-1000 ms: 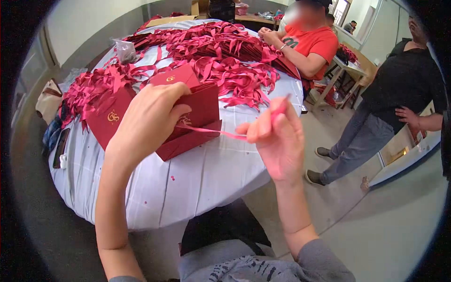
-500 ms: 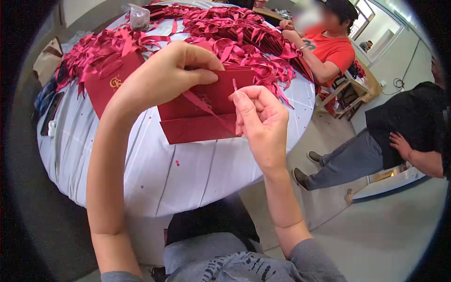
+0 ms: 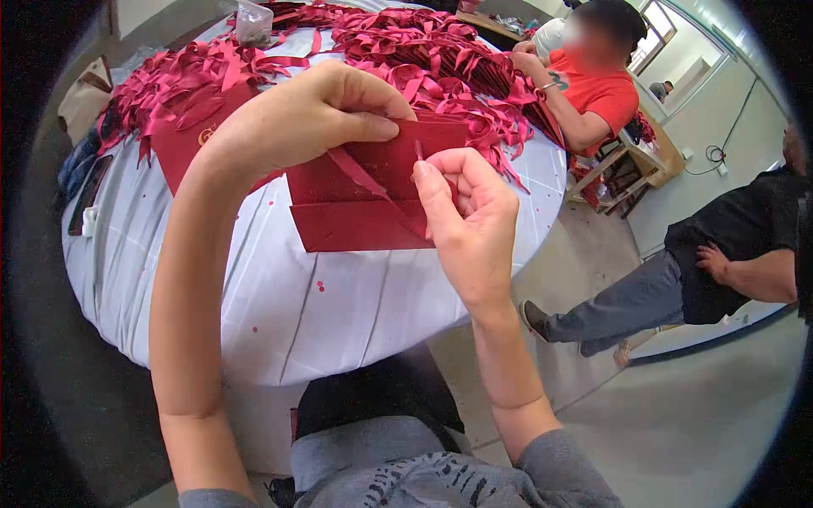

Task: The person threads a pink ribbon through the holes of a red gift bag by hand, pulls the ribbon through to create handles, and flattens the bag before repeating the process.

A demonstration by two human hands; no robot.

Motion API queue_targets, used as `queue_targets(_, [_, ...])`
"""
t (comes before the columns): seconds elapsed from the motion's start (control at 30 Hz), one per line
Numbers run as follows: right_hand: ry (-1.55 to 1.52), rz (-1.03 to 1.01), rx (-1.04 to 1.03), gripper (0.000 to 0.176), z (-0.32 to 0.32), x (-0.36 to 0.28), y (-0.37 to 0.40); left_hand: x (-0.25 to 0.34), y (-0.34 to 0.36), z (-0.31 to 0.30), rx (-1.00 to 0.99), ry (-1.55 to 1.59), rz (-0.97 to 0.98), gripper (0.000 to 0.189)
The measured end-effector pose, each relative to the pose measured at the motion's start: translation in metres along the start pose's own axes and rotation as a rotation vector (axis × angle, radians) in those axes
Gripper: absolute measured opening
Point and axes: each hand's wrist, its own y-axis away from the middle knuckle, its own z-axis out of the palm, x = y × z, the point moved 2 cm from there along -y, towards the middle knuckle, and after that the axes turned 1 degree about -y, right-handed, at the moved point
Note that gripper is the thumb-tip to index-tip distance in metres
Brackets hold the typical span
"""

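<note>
Paper bag (image 3: pixel 360 224), one: deep red, folded flat, creased across its lower part, upper edge in my left hand (image 3: pixel 318 110), over the white tablecloth (image 3: pixel 347 313). Ribbon (image 3: pixel 360 174), one: pinkish red, slanting across the bag, tip upright at my right fingertips (image 3: pixel 422 169).

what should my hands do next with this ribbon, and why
Probably guide the ribbon end toward the bag's top edge with your right hand: it pinches the ribbon near its tip, which points up at that edge, while your left hand already steadies the red bag there.

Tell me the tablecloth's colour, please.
The tablecloth is white, best seen in the head view.
</note>
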Motion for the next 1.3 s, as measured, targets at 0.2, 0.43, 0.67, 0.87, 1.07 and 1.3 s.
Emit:
queue_targets(0.2, [0.053, -0.013, 0.022, 0.011, 0.001, -0.002, 0.000, -0.004, -0.001, -0.002, -0.006, 0.051, 0.000, 0.021])
queue_targets(0.43, [0.054, -0.069, 0.029, 0.011, 0.001, -0.001, 0.002, -0.005, 0.001, -0.007, -0.019, 0.111, -0.003, 0.021])
queue_targets(0.67, [0.032, -0.110, 0.022, 0.013, 0.002, -0.001, 0.003, -0.010, -0.001, -0.009, -0.017, 0.071, 0.031, 0.020])
queue_targets(0.87, [0.023, -0.084, 0.017, 0.012, 0.005, -0.007, 0.004, -0.013, -0.002, -0.009, -0.061, 0.132, 0.016, 0.020])
queue_targets(1.07, [0.059, -0.070, 0.035, 0.014, 0.007, -0.004, 0.001, -0.005, 0.004, -0.006, -0.035, 0.104, 0.023, 0.020])
queue_targets(1.3, [-0.012, 0.024, 0.042, 0.015, 0.004, 0.002, 0.002, 0.007, 0.007, 0.009, 0.031, 0.012, 0.079, 0.016])
